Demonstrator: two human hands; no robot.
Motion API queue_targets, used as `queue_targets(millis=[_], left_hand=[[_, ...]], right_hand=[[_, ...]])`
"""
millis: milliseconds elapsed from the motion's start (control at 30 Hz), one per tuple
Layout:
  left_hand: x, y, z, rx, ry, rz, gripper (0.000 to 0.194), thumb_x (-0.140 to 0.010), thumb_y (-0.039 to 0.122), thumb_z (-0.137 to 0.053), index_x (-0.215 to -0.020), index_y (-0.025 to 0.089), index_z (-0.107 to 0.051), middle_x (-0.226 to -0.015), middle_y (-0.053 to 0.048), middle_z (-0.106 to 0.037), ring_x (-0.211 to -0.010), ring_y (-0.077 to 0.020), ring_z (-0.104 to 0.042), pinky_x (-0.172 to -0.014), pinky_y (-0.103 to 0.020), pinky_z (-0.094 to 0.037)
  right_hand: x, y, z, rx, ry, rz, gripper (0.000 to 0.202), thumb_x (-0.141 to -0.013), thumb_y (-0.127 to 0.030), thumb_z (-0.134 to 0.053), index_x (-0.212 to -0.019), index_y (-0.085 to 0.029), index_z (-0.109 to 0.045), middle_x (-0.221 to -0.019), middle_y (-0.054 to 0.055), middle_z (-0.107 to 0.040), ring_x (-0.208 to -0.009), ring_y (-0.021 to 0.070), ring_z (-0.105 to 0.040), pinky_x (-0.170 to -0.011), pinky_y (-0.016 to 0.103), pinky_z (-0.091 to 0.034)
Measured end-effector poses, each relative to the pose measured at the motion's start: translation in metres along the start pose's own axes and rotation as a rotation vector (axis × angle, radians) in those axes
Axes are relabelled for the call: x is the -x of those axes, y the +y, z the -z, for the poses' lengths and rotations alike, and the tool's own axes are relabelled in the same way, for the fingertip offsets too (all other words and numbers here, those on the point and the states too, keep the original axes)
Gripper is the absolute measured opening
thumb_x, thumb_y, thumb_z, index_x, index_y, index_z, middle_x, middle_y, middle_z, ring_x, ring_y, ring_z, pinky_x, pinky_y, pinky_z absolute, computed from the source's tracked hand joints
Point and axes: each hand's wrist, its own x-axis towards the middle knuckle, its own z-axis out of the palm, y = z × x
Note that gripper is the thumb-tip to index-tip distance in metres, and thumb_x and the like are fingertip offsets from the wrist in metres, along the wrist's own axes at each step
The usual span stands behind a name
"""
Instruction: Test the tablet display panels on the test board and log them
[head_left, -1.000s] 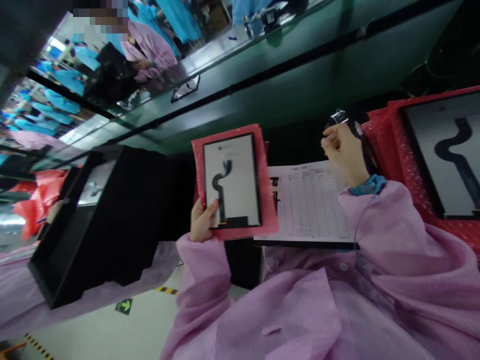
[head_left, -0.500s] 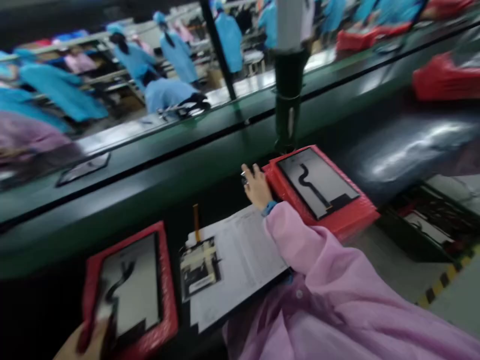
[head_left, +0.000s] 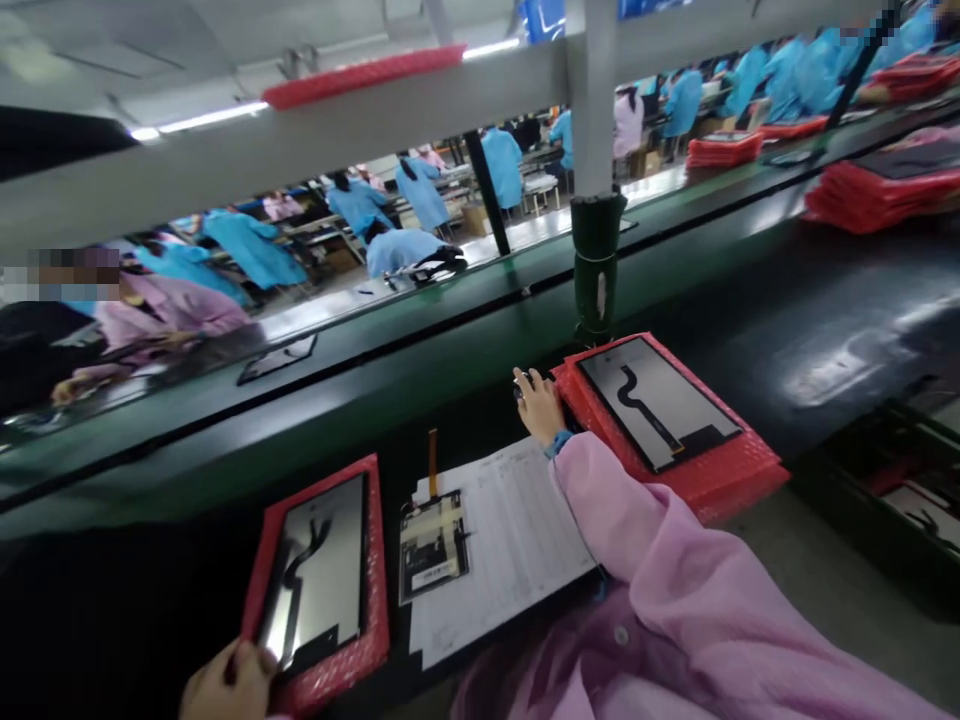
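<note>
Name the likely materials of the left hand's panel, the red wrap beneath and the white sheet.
Panel: perhaps metal or reflective film, glossy; it shows bright glare.
Red wrap: probably bubble plastic, shiny; its edge looks bumpy.
White sheet: apparently paper, matte; thin, without strong glare.

Left hand (head_left: 229, 685): way down in the bottom-left corner, partly cropped, thumb and fingers curled in a grip
Left arm: basically out of shot, cut off by the bottom edge
Right hand (head_left: 540, 408): back of it facing up at me, fingers (head_left: 535, 380) kinda spread and loosely bent, pointing away and a bit left
Right wrist (head_left: 556, 440): looks pretty straight
Right arm (head_left: 675, 540): stretched forward from lower right, sleeve (head_left: 630, 500) all rumpled
</note>
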Motion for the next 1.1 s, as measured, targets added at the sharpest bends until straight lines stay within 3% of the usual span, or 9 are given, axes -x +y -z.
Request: queue_targets(millis=[167, 267, 367, 567, 700, 833, 933, 1000, 1100], left_hand=[[-0.005, -0.014, -0.014, -0.014, 0.043, -0.041, 0.010, -0.064, 0.037, -0.051, -0.060, 0.028, -0.052, -0.066, 0.002, -0.054, -0.107, -0.0324, -0.067, -0.104, -0.054, -0.051], [-0.004, -0.025, -0.016, -0.027, 0.024, -0.120, 0.013, -0.070, 0.034, -0.054, -0.071, 0.024, -0.061, -0.085, -0.006, -0.066, -0.107, -0.0327, -0.066, -0.102, -0.048, -0.052], [-0.005, -0.034, -0.018, -0.046, 0.033, -0.172, 0.022, -0.077, 0.033, -0.052, -0.083, 0.019, -0.068, -0.096, -0.012, -0.068, -0.110, -0.0324, -0.064, -0.103, -0.045, -0.050], [-0.005, -0.038, -0.019, -0.077, 0.016, -0.206, 0.025, -0.084, 0.029, -0.051, -0.092, 0.017, -0.071, -0.099, -0.012, -0.067, -0.108, -0.0297, -0.063, -0.099, -0.042, -0.050], [-0.004, -0.038, -0.017, -0.078, 0.000, -0.209, 0.025, -0.084, 0.030, -0.051, -0.093, 0.018, -0.072, -0.098, -0.011, -0.068, -0.104, -0.0297, -0.063, -0.096, -0.042, -0.051], [-0.003, -0.037, -0.017, -0.073, 0.007, -0.223, 0.027, -0.084, 0.030, -0.051, -0.095, 0.017, -0.072, -0.099, -0.011, -0.068, -0.103, -0.0297, -0.064, -0.095, -0.041, -0.051], [-0.001, -0.034, -0.017, -0.059, 0.023, -0.249, 0.026, -0.082, 0.028, -0.052, -0.094, 0.016, -0.072, -0.095, -0.011, -0.068, -0.098, -0.0284, -0.065, -0.092, -0.041, -0.052], [0.002, -0.031, -0.015, -0.041, 0.058, -0.282, 0.029, -0.083, 0.029, -0.052, -0.099, 0.014, -0.072, -0.096, -0.012, -0.068, -0.097, -0.0285, -0.065, -0.093, -0.042, -0.052], [0.011, -0.027, -0.008, -0.020, 0.169, -0.330, 0.037, -0.087, 0.032, -0.051, -0.111, 0.010, -0.070, -0.112, -0.017, -0.066, -0.114, -0.0325, -0.062, -0.107, -0.048, -0.046]], right_hand=[[-0.003, -0.002, -0.006, -0.033, -0.077, -0.048, 0.057, -0.099, -0.021, -0.058, -0.154, -0.020, -0.046, -0.153, 0.017, -0.049, -0.122, 0.0291, -0.060, -0.105, 0.051, -0.051], [-0.006, -0.004, -0.009, -0.055, -0.114, -0.069, 0.063, -0.096, -0.012, -0.053, -0.158, -0.018, -0.043, -0.155, 0.020, -0.047, -0.121, 0.0337, -0.058, -0.106, 0.052, -0.047], [-0.008, -0.002, -0.011, -0.067, -0.132, -0.071, 0.064, -0.096, -0.011, -0.046, -0.159, -0.020, -0.041, -0.155, 0.018, -0.047, -0.122, 0.0344, -0.056, -0.106, 0.051, -0.045], [-0.010, 0.000, -0.011, -0.063, -0.152, -0.074, 0.057, -0.097, -0.014, -0.045, -0.152, -0.024, -0.052, -0.162, 0.012, -0.043, -0.119, 0.0319, -0.057, -0.107, 0.048, -0.044], [-0.010, -0.002, -0.012, -0.059, -0.135, -0.093, 0.057, -0.096, -0.015, -0.048, -0.153, -0.021, -0.051, -0.167, 0.016, -0.033, -0.120, 0.0342, -0.059, -0.105, 0.052, -0.045], [-0.009, -0.004, -0.011, -0.075, -0.128, -0.091, 0.058, -0.093, -0.020, -0.055, -0.151, -0.021, -0.052, -0.168, 0.017, -0.031, -0.126, 0.0376, -0.055, -0.106, 0.054, -0.045], [-0.007, -0.007, -0.008, -0.089, -0.126, -0.099, 0.073, -0.088, -0.021, -0.063, -0.158, -0.015, -0.042, -0.169, 0.023, -0.025, -0.134, 0.0418, -0.049, -0.111, 0.057, -0.042], [-0.004, -0.010, -0.001, -0.117, -0.079, -0.117, 0.078, -0.089, -0.018, -0.058, -0.161, -0.010, -0.031, -0.168, 0.026, -0.021, -0.140, 0.0416, -0.044, -0.114, 0.057, -0.039], [0.015, -0.017, 0.019, -0.211, 0.046, -0.075, 0.073, -0.091, -0.017, -0.050, -0.160, -0.006, -0.028, -0.161, 0.025, -0.035, -0.145, 0.0380, -0.039, -0.118, 0.058, -0.035]])
